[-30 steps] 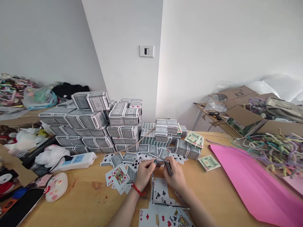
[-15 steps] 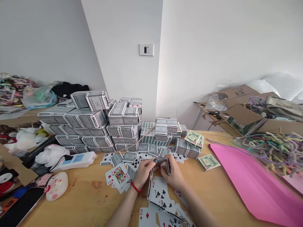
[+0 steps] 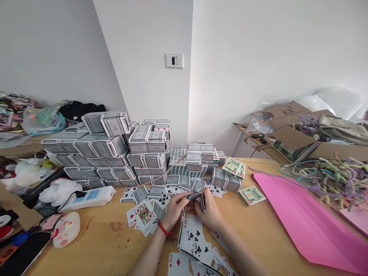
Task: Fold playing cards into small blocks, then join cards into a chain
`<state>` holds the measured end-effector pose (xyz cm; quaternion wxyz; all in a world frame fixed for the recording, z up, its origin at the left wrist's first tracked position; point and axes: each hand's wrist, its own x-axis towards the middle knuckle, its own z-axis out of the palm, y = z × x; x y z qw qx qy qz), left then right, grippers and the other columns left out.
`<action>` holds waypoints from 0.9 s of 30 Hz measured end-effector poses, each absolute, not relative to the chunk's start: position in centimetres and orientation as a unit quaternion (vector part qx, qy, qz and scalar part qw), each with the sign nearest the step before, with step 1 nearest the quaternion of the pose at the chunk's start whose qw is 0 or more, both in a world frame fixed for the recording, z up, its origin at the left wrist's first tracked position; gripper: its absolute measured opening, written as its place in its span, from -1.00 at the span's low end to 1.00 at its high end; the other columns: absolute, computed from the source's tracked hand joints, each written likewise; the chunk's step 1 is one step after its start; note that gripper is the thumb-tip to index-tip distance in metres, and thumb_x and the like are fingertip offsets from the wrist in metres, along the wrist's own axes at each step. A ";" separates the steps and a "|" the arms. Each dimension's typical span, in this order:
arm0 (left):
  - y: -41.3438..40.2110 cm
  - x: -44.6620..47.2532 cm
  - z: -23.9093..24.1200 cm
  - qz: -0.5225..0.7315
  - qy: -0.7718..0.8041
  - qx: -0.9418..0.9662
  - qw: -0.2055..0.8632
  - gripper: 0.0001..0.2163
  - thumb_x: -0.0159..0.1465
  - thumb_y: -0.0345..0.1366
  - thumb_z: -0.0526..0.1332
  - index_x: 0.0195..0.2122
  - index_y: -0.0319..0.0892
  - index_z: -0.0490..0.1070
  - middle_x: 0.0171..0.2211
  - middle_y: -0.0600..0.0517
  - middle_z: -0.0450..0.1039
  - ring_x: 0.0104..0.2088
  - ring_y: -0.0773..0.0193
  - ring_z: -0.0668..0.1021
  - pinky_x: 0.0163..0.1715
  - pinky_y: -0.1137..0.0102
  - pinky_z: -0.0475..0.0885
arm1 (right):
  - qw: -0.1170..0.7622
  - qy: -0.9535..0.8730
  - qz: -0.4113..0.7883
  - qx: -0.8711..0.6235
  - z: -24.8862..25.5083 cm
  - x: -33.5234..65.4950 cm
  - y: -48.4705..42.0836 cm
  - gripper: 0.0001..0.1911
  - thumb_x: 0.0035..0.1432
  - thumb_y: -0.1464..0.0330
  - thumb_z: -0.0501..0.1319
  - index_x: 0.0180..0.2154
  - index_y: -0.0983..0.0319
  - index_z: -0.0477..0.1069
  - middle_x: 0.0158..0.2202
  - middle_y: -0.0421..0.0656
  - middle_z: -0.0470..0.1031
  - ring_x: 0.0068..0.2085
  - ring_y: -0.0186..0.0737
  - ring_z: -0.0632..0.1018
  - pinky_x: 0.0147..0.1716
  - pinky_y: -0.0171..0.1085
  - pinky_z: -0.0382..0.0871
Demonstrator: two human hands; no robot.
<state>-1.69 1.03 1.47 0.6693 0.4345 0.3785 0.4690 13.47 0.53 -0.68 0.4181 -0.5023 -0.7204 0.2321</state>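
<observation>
My left hand (image 3: pixel 174 211) and my right hand (image 3: pixel 209 212) meet over the wooden table (image 3: pixel 109 245), both pinching the top edge of a panel of joined playing cards (image 3: pixel 194 235) that stands tilted between them. A 7 and a 9 of clubs show on the panel's face. More card panels (image 3: pixel 212 264) lie below it at the frame's lower edge. Loose cards (image 3: pixel 143 214), one a face card, are spread to the left of my left hand. A red cord circles my left wrist.
A stack of boxes made from card backs (image 3: pixel 115 153) fills the back of the table. A white power strip (image 3: pixel 92 196) and a white mask-like object (image 3: pixel 64 230) lie at left. A pink sheet (image 3: pixel 301 222), green decks (image 3: pixel 251 194), pipe cleaners (image 3: pixel 330 180) and cardboard boxes (image 3: pixel 299 142) are at right.
The card panel between my hands has tipped up and toward me, showing more of its face. My hands stayed at its top edge; the view shifted slightly right.
</observation>
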 end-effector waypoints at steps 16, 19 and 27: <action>2.2 -3.2 1.3 0.566 0.414 0.342 0.625 -0.79 -0.06 -0.26 0.27 -0.41 -0.26 0.51 -0.36 -0.08 0.55 -0.28 0.03 0.55 -0.29 0.27 0.44 | 0.026 -0.762 0.309 -0.568 5.1 15.9 -0.8 -0.42 -0.40 0.22 0.37 -0.24 0.21 0.29 -0.21 -0.10 0.30 -0.15 -0.03 0.33 -0.28 -0.17 0.29; 2.4 -3.5 1.1 0.566 0.384 0.328 0.651 -0.78 -0.01 -0.24 0.24 -0.38 -0.27 0.50 -0.34 -0.10 0.54 -0.27 0.05 0.55 -0.29 0.29 0.44 | -0.039 -0.794 0.257 -0.550 4.4 13.9 -1.9 -0.25 -0.56 0.20 0.40 -0.20 0.24 0.26 -0.18 -0.05 0.28 -0.13 0.06 0.29 -0.28 -0.09 0.27; 2.5 -3.5 0.8 0.574 0.390 0.308 0.651 -0.85 -0.05 -0.25 0.27 -0.51 -0.23 0.46 -0.41 -0.03 0.54 -0.30 0.09 0.56 -0.26 0.29 0.43 | 0.041 -0.765 0.154 -0.624 2.7 13.7 0.0 -0.41 -0.29 0.23 0.35 -0.18 0.23 0.22 -0.18 -0.02 0.30 -0.14 0.02 0.33 -0.28 -0.16 0.24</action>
